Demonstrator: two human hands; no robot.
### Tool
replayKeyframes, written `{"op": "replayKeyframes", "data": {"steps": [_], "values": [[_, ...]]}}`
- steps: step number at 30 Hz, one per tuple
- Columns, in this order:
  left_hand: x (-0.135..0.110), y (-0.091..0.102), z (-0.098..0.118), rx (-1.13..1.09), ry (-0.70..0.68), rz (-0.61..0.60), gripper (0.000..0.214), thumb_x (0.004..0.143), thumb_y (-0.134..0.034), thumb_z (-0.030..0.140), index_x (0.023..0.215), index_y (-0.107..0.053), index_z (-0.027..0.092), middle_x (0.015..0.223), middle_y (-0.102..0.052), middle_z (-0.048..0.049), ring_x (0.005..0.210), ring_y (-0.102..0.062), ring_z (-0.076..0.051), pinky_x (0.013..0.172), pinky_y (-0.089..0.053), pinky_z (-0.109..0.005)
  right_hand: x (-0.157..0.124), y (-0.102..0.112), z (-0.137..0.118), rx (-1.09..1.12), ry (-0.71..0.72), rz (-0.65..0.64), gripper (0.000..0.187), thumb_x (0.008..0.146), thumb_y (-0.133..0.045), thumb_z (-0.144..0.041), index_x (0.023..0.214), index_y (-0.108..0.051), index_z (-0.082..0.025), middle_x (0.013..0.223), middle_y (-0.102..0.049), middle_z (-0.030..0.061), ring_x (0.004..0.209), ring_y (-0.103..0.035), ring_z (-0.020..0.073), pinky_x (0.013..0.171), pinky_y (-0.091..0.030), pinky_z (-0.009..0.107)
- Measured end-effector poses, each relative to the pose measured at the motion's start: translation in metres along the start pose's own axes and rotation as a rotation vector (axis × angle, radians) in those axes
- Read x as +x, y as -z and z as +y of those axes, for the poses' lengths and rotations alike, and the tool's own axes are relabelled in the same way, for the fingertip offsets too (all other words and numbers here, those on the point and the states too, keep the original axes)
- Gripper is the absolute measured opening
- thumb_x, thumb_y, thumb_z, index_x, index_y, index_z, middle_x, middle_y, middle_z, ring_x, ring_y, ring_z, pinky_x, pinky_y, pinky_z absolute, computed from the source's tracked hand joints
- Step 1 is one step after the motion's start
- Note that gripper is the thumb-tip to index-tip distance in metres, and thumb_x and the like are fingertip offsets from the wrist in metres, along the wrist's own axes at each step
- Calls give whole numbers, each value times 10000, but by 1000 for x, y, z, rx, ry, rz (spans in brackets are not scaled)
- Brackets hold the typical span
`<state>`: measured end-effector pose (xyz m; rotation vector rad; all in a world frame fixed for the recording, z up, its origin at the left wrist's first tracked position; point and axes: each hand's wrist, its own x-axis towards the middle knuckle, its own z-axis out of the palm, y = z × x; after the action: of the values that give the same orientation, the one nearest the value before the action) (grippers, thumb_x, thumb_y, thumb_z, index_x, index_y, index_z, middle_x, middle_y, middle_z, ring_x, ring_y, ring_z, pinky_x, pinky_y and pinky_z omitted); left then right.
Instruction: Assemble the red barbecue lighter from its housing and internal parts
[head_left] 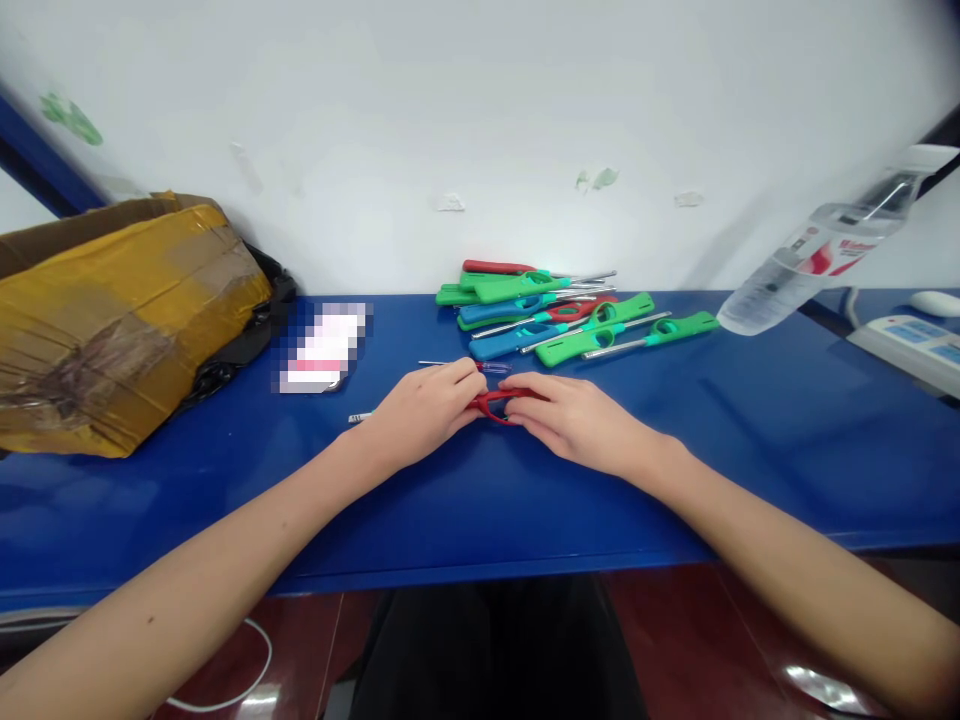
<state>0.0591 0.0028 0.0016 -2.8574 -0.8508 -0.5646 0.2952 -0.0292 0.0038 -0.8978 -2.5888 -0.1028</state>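
A red long-nosed gas lighter [491, 407] lies crosswise between my two hands, low over the blue table. The fingers of my left hand [435, 400] close round its front part, and the metal nozzle tip [360, 417] sticks out to the left beyond that hand. My right hand [574, 415] grips the handle end, thumb and fingers on either side; part of the handle is hidden. Just behind the hands rests a small screwdriver [495, 368] with a clear purplish handle, its thin shaft pointing left. Beyond it lies a pile of similar lighters [525, 290] in green, blue and red.
At the left stands a taped cardboard box [135, 310] with black plastic beside it. A blurred-out phone-like object [326, 348] lies near it. To the right are a clear water bottle [814, 260] and a white device [911, 345]. A white wall closes off the blue table [465, 520] behind.
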Motion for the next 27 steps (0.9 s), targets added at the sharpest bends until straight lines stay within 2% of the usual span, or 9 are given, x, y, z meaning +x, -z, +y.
{"op": "replayKeyframes", "data": {"steps": [9, 15, 27], "values": [[2, 3, 0, -54, 27, -70, 122, 958, -573, 257, 893, -559, 154, 905, -586, -30, 766, -581, -160, 667, -457, -260, -2, 1, 1, 85, -22, -22, 239, 978, -451, -186, 1020, -687, -192, 1274, -611, 103, 1003, -664, 205, 860, -571, 346], [4, 4, 5, -17, 17, -66, 150, 959, -581, 284, 891, -570, 151, 890, -611, -29, 778, -594, -165, 689, -458, -271, -2, -3, 1, 150, -61, 3, 240, 986, -462, -221, 969, -701, -210, 1167, -629, 82, 896, -658, 174, 796, -555, 317], [5, 1, 7, 84, 1, -48, 170, 968, -566, 304, 879, -565, 160, 893, -620, -30, 773, -603, -169, 697, -457, -282, 2, -6, -4, 154, -114, 26, 249, 993, -445, -232, 972, -688, -185, 1148, -643, 91, 935, -656, 191, 815, -545, 336]]}}
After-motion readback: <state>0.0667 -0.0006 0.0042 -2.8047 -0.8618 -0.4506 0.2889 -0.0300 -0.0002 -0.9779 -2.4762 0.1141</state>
